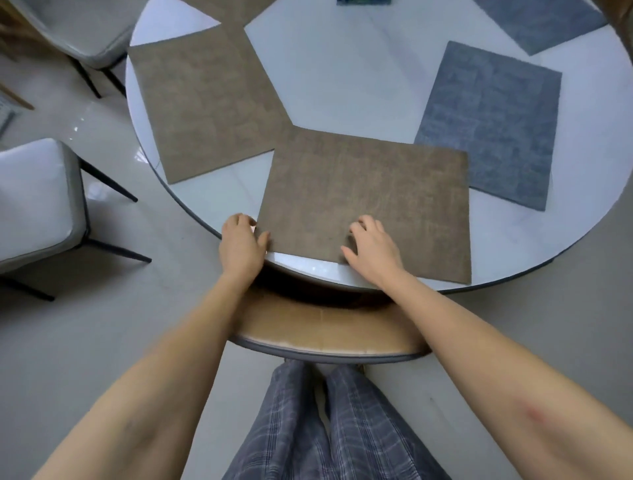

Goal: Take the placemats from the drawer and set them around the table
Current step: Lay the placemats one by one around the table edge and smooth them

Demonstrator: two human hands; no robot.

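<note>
A brown placemat (pixel 370 198) lies flat at the near edge of the round white table (pixel 342 78). My left hand (pixel 239 243) rests at its near left corner, thumb on the mat's edge and fingers on the table rim. My right hand (pixel 371 250) lies on the mat's near edge with fingers spread, pressing down. A second brown placemat (pixel 202 102) sits to the left, a third brown one (pixel 226 10) at the far edge. A blue-grey placemat (pixel 489 123) lies to the right, another blue-grey one (pixel 537 20) at the far right.
A brown-seated chair (pixel 325 332) stands tucked under the table right in front of my legs. Two grey padded chairs (pixel 34 202) (pixel 78 27) stand on the left on the light tiled floor. A dark object (pixel 363 1) peeks in at the table's far edge.
</note>
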